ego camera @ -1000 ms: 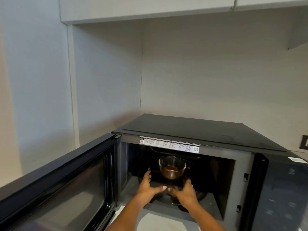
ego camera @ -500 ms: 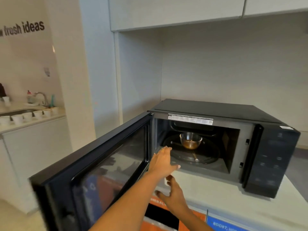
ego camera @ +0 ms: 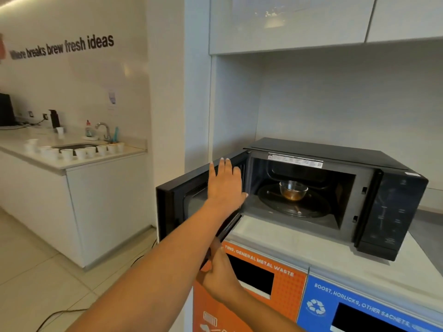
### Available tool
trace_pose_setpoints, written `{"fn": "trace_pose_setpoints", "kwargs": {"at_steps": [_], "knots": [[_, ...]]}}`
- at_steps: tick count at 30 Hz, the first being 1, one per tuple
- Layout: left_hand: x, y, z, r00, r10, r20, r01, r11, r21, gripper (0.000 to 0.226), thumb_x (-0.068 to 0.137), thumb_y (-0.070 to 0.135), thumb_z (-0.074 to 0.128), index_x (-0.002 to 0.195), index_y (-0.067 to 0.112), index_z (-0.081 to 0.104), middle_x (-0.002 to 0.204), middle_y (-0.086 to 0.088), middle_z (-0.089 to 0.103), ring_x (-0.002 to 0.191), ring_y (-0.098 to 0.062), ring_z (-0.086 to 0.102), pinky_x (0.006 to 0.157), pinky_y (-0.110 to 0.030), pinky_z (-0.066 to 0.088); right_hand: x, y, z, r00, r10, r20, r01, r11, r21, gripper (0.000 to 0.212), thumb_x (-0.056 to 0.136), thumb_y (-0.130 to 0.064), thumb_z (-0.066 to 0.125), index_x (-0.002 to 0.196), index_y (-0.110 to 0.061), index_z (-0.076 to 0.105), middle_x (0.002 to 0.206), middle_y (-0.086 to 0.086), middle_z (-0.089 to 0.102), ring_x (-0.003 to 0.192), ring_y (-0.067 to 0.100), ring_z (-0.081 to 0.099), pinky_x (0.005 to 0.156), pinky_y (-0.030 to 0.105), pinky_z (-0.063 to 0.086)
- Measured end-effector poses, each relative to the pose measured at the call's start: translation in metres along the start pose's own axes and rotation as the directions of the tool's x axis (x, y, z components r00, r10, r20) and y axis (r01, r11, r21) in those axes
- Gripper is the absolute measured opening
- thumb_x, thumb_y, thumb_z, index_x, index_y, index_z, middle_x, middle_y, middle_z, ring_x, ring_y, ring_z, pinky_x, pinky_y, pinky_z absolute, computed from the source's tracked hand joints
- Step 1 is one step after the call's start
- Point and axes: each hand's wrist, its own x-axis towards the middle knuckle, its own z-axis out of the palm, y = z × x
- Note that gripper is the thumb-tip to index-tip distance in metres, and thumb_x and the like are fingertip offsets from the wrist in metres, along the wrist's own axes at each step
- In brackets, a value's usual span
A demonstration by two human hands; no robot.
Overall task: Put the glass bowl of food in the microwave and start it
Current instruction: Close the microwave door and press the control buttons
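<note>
The black microwave stands on a pale counter with its door swung open to the left. Inside, the glass bowl with brown food sits on the round turntable, and no hand touches it. My left hand lies flat against the door's inner face near its top edge, fingers apart and holding nothing. My right hand is lower, below the door's bottom edge and in front of the orange panel. It is partly hidden by my left forearm and holds nothing. The dark control panel is at the microwave's right.
Under the counter are an orange waste bin front and a blue one. White cabinets hang above the niche. To the left, a separate counter holds a sink and several paper cups. A cable lies on the floor.
Both hands let go of the bowl and came out of the cavity. My left hand went up onto the open door, my right hand dropped below it. The view pulled back and left.
</note>
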Motion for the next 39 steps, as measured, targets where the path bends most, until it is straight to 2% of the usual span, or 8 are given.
{"fn": "trace_pose_setpoints", "kwargs": {"at_steps": [4,7,15,26,31,35,37,39], "knots": [[-0.016,-0.023,-0.022,0.989,-0.123,0.081,0.118,0.991,0.071,0.082,0.089,0.055,0.049,0.148,0.003,0.023,0.156,-0.022,0.020,0.146,-0.035,0.015,0.117,-0.055,0.009,-0.002,-0.020,0.016,0.999,-0.032,-0.031,0.032,0.999,-0.009,0.070,0.060,-0.046,0.068,0.120,-0.020,0.043,0.111,0.002,0.057,0.102,0.013,0.056,0.088,0.030,0.050],[-0.023,-0.038,-0.030,0.970,-0.187,0.153,0.181,0.982,0.052,0.081,0.086,0.059,0.051,0.142,0.002,0.033,0.144,-0.019,0.042,0.134,-0.033,0.039,0.111,-0.050,0.028,-0.003,-0.027,0.028,0.999,-0.014,-0.030,0.013,1.000,-0.021,0.072,0.060,-0.049,0.069,0.121,-0.024,0.041,0.113,-0.001,0.055,0.107,0.011,0.054,0.092,0.031,0.049],[-0.037,-0.043,-0.056,0.946,-0.150,0.289,0.164,0.986,-0.025,0.068,0.087,0.059,0.051,0.131,0.006,0.050,0.134,-0.012,0.054,0.122,-0.028,0.052,0.091,-0.036,0.046,-0.016,-0.033,0.043,0.997,0.059,-0.044,-0.060,0.998,-0.013,0.083,0.061,-0.051,0.073,0.129,-0.031,0.031,0.129,-0.004,0.050,0.122,0.013,0.048,0.101,0.042,0.046],[-0.037,0.015,-0.076,0.965,0.008,0.264,-0.026,0.998,0.062,0.065,0.087,0.066,0.043,0.111,0.009,0.063,0.114,-0.007,0.065,0.107,-0.024,0.061,0.077,-0.028,0.045,-0.052,-0.020,0.001,0.946,0.027,-0.324,-0.047,0.998,-0.052,0.078,0.071,-0.036,0.075,0.134,-0.028,0.027,0.137,-0.009,0.037,0.128,0.006,0.036,0.105,0.021,0.031],[-0.032,0.059,-0.079,0.962,0.079,0.260,-0.083,0.997,0.005,0.067,0.086,0.069,0.041,0.106,0.009,0.065,0.112,-0.006,0.066,0.105,-0.023,0.061,0.072,-0.027,0.041,-0.069,-0.004,-0.036,0.880,0.062,-0.471,-0.079,0.997,-0.018,0.067,0.071,-0.027,0.076,0.122,-0.034,0.034,0.122,-0.007,0.046,0.108,0.008,0.054,0.090,0.018,0.048],[-0.028,0.095,-0.078,0.946,0.118,0.303,-0.083,0.989,-0.126,0.080,0.082,0.076,0.037,0.117,0.009,0.062,0.124,-0.008,0.062,0.117,-0.027,0.056,0.081,-0.030,0.046,-0.078,0.004,-0.077,0.816,0.042,-0.577,-0.089,0.995,-0.052,0.058,0.074,-0.015,0.074,0.119,-0.028,0.039,0.108,-0.018,0.048,0.100,-0.012,0.049,0.076,-0.004,0.039],[-0.026,0.111,-0.077,0.920,0.155,0.359,-0.092,0.978,-0.187,0.090,0.080,0.077,0.037,0.135,0.008,0.051,0.147,-0.016,0.043,0.138,-0.034,0.036,0.103,-0.038,0.040,-0.080,0.010,-0.097,0.782,0.029,-0.622,-0.104,0.991,-0.084,0.054,0.077,-0.012,0.071,0.113,-0.034,0.038,0.103,-0.029,0.043,0.100,-0.020,0.045,0.077,-0.004,0.039],[-0.024,0.127,-0.076,0.893,0.214,0.396,-0.142,0.969,-0.204,0.100,0.079,0.077,0.038,0.148,0.005,0.028,0.158,-0.020,0.016,0.147,-0.038,0.009,0.117,-0.045,0.019,-0.081,0.019,-0.116,0.749,0.049,-0.661,-0.145,0.985,-0.092,0.048,0.079,-0.013,0.068,0.112,-0.032,0.039,0.102,-0.028,0.044,0.102,-0.006,0.049,0.080,0.006,0.043]]}}
